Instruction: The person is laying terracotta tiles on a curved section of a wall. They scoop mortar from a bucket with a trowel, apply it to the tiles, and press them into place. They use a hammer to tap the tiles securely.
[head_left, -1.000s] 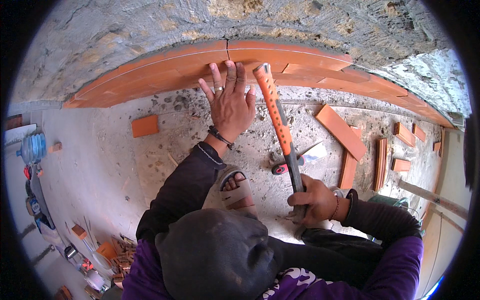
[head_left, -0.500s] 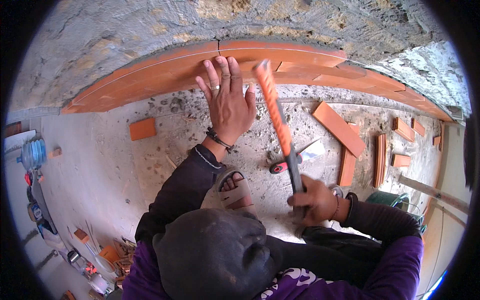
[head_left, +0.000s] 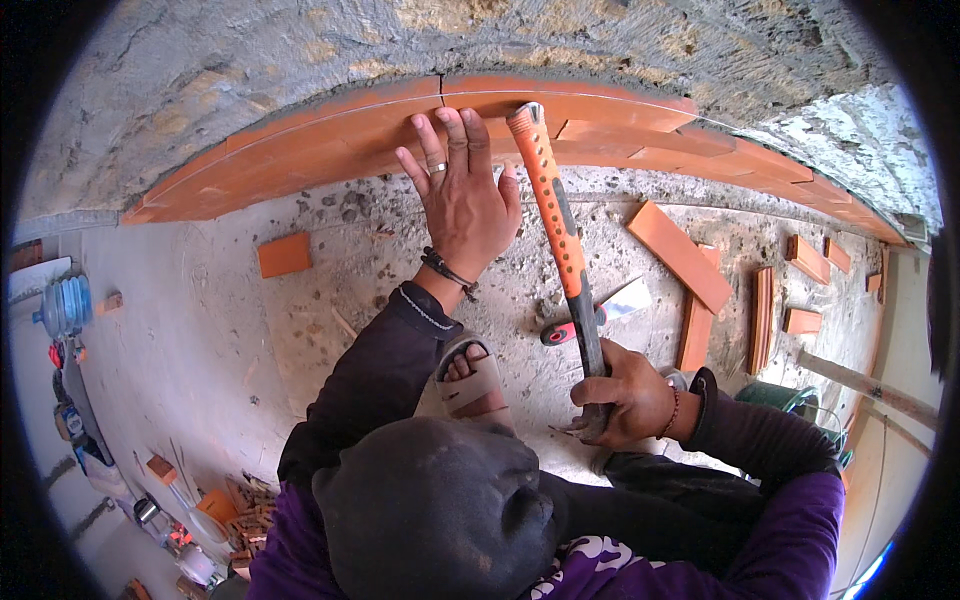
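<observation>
Gripping a hammer low on its dark shaft, near the head, the R hand is curled firmly round it; the fist covers most of the head, so can't tell its exact shape. Hammer's on the person's side of the brick course, orange butt toward it; can't tell if they touch. Prob. stiff & head-heavy: a hold this near the head shd. give control but little swing; for more swing, take the perforated orange grip, prob. non-slip.

L hand is spread wide, holding nothing, fingertips seemingly resting on the course's near face. Trowel lies well short of the course; prob. light, w/ a thin, springy blade, so best lifted by its red-&-black handle.

Loose bricks, long & flat, lie crossed this side of the course's R half. Look rigid but brittle, prob. OK one-handed; grab the long edges, mind the corners. Bricks in the course itself look hard & gritty, best steadied w/ flat fingers, not prised at a rim.

Rough wall stands directly behind the course.
</observation>
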